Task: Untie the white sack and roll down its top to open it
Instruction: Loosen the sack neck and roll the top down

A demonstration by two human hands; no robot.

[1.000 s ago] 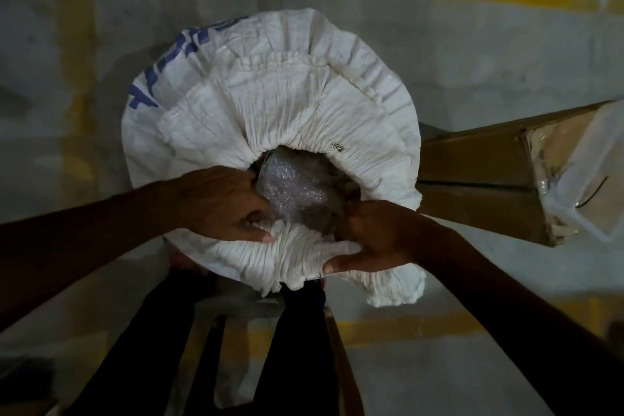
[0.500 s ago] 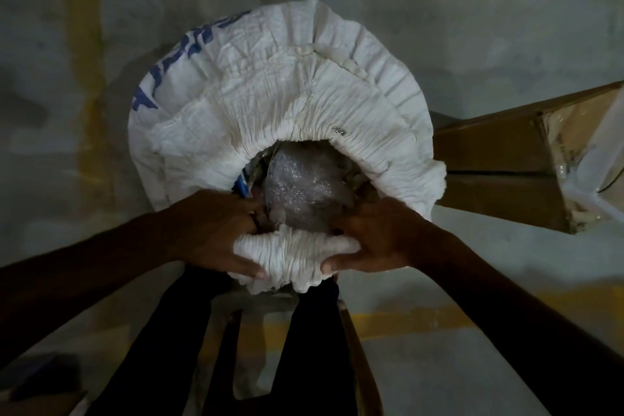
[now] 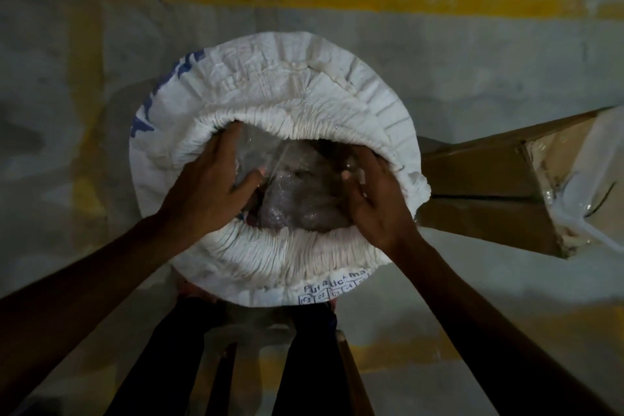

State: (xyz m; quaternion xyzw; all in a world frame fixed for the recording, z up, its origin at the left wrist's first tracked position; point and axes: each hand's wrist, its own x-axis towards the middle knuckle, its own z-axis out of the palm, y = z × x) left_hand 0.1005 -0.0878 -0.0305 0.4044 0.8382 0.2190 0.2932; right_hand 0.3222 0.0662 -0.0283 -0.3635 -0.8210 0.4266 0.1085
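The white woven sack (image 3: 337, 105) stands upright below me, with blue print on its left side. Its top is rolled down into a thick gathered rim (image 3: 290, 257) around a wide mouth. Inside shows a clear plastic liner (image 3: 300, 199) over dark contents. My left hand (image 3: 209, 186) reaches into the mouth from the left, fingers spread flat against the liner and the inner rim. On the right, my right hand (image 3: 378, 203) lies inside the rim with its fingertips pressing on the liner. No tie is in sight.
A brown cardboard box (image 3: 499, 186) with torn tape and plastic lies right of the sack, almost touching it. The grey concrete floor carries yellow painted lines (image 3: 371, 0). My dark-trousered legs (image 3: 304, 365) stand just below the sack.
Both hands let go of the bunched near rim and moved up into the sack's mouth. The opening is much wider and the rim is rolled down all around.
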